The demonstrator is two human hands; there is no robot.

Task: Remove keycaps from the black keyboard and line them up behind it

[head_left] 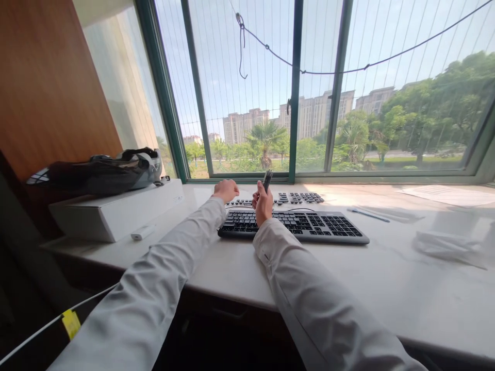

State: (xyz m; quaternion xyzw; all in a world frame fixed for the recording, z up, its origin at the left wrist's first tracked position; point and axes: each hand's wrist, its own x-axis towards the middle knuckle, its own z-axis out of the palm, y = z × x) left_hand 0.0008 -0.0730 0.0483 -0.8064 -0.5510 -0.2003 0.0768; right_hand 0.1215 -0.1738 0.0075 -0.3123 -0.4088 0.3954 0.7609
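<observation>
While the right hand (264, 206) grips a slim black hand tool (267, 179) upright above the keyboard (340, 226), the left hand (226, 190) hangs just beyond its far left corner, fingers curled inward; whether anything is pinched there, I cannot tell. The work in hand seems to concern the keycaps: loose keycaps (307, 197) lie in rows along the keyboard's far side, and some key positions look uncapped. Any reach between board and rows calls for a lifted wrist, lest a cuff sweep the caps.

The keyboard sits well back from the near edge of the bench (232, 273), which gives the forearms room. Far behind the rows, the window frame (247, 180) limits reach. A white box (108, 219) bounds the left; a pen (369, 214) lies near the keyboard's right end, with a crumpled plastic bag (444, 243) farther right.
</observation>
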